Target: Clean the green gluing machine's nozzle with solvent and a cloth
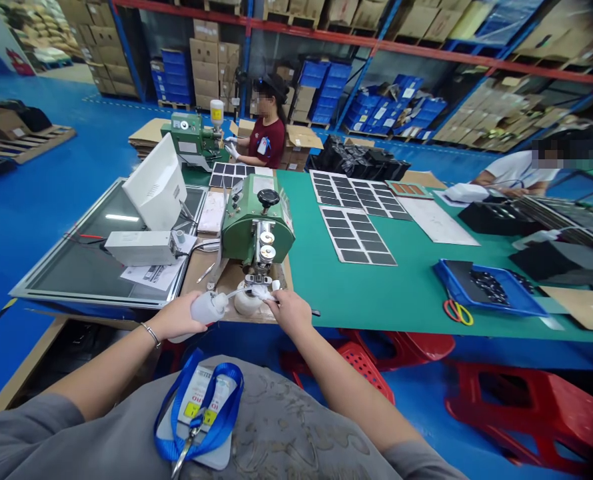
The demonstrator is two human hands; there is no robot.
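Your left hand (179, 317) is closed around the body of a white plastic squeeze bottle (207, 308), which sits just above the bench edge at lower centre. Your right hand (290, 312) is pinched on a white tip (264, 292) at the end of the bottle's thin spout. Both hands are close to a round white pot (246, 301) at the foot of the green machine (259, 223). Right of frame, a blue tray (501, 305) on the green bench top (401, 293) holds small black parts (489, 287), with scissors (459, 311) touching its near edge. Blue crates (174, 70) fill shelves at upper left.
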